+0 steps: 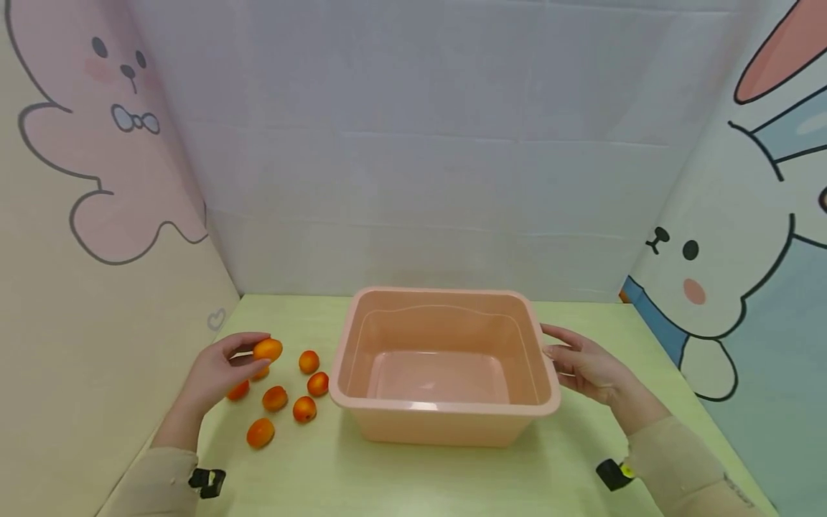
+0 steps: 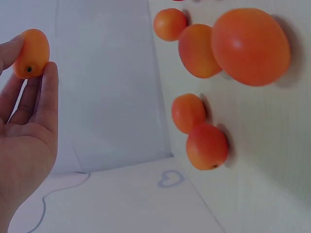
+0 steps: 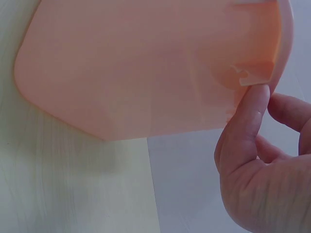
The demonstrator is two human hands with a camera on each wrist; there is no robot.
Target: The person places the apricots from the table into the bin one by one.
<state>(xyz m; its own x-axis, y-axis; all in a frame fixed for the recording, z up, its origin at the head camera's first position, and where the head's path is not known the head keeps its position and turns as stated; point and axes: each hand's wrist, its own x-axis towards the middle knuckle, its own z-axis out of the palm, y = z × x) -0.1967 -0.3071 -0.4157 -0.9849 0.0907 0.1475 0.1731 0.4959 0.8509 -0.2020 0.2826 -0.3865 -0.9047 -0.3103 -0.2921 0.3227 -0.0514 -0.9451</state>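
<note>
Between thumb and fingertips my left hand (image 1: pixel 222 370) pinches a small orange fruit (image 1: pixel 268 350), raised above the table at the left. In the left wrist view the held fruit (image 2: pixel 33 52) is smooth and oval, with a dark spot at its end. Several more orange-red fruits (image 1: pixel 274 398) lie loose on the table below and beside that hand. My right hand (image 1: pixel 591 365) holds the right rim of a pink plastic basin (image 1: pixel 446 406) at its fingertips. The right wrist view shows the basin's outer wall (image 3: pixel 121 68) and the thumb against the underside of its rim.
The basin stands upright on the pale green table (image 1: pixel 439 477), and its inner floor shows bare. A white sheet (image 1: pixel 439 158) closes off the back. Side panels with a cartoon bear (image 1: pixel 123 179) and a rabbit (image 1: pixel 723 251) border the table.
</note>
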